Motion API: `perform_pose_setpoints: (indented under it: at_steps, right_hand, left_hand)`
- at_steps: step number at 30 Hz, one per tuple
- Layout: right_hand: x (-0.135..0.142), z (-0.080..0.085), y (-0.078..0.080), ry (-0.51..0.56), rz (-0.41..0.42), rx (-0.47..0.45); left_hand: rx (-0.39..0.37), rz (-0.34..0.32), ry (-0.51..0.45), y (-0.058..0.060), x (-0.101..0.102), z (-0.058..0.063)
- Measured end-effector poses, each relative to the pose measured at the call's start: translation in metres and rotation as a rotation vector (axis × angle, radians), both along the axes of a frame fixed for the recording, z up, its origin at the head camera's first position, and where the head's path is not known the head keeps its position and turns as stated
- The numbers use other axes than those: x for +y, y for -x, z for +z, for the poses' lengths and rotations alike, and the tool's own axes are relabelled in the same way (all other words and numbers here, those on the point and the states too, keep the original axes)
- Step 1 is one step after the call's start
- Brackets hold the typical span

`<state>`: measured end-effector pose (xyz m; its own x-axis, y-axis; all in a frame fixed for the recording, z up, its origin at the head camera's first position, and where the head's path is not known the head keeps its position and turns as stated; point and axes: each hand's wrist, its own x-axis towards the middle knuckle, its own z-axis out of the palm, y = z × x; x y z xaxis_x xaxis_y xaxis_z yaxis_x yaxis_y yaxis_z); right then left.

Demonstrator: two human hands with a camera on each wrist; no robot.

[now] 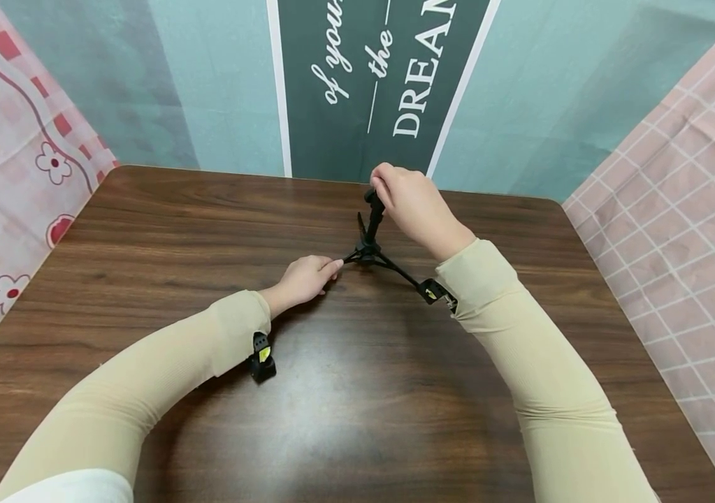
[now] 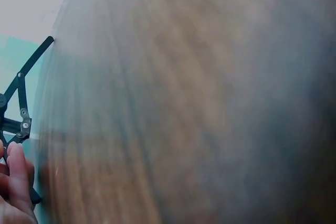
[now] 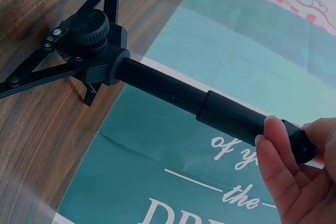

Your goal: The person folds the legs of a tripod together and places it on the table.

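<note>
A small black tripod point(image 1: 367, 250) stands on the table with its legs spread wide. My left hand point(image 1: 307, 279) pinches the end of one leg between thumb and fingers; the left wrist view catches only part of that hand point(image 2: 18, 182) and a hinged leg point(image 2: 35, 59) at its left edge. Up at the top of the column, my right hand point(image 1: 416, 206) grips the end with curled fingers. Seen from the right wrist, the column point(image 3: 163, 87) has a thicker upper sleeve point(image 3: 231, 116), and a ribbed knob point(image 3: 89, 29) sits on the leg hub.
The dark wood tabletop point(image 1: 344, 391) extends around the tripod. Behind its far edge hangs a teal cloth with a lettered green panel point(image 1: 357, 133). Patterned cloths point(image 1: 24, 175) border the left and right sides. A small black device point(image 1: 261, 358) is strapped at the left wrist.
</note>
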<state>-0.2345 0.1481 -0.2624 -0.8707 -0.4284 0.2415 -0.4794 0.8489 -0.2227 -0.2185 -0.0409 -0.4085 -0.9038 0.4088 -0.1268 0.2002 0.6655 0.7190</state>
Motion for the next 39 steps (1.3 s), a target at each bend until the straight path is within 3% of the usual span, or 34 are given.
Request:
perform_pose_setpoints:
  at_steps: [7,11,22,27,34,39]
  right_hand:
    - [0.001,0.001,-0.002,0.011,0.016,0.016]
    - [0.002,0.002,-0.002,0.010,0.012,0.009]
    - [0.002,0.003,-0.004,0.024,-0.002,-0.027]
    - [0.002,0.003,-0.003,0.032,-0.009,-0.036]
    - [0.003,0.003,-0.001,0.031,-0.013,-0.043]
    - [0.003,0.004,0.001,0.026,-0.015,-0.044]
  left_hand:
    - [0.045,0.019,-0.005,-0.003,0.002,-0.001]
    - [0.028,0.031,-0.037,-0.004,0.004,-0.001]
    - [-0.112,-0.018,-0.126,0.002,0.003,0.007]
    - [-0.096,-0.039,-0.076,0.003,0.000,0.016]
    - [-0.201,0.015,-0.071,0.003,0.000,0.024]
    - [-0.290,0.032,-0.159,0.006,0.002,0.025]
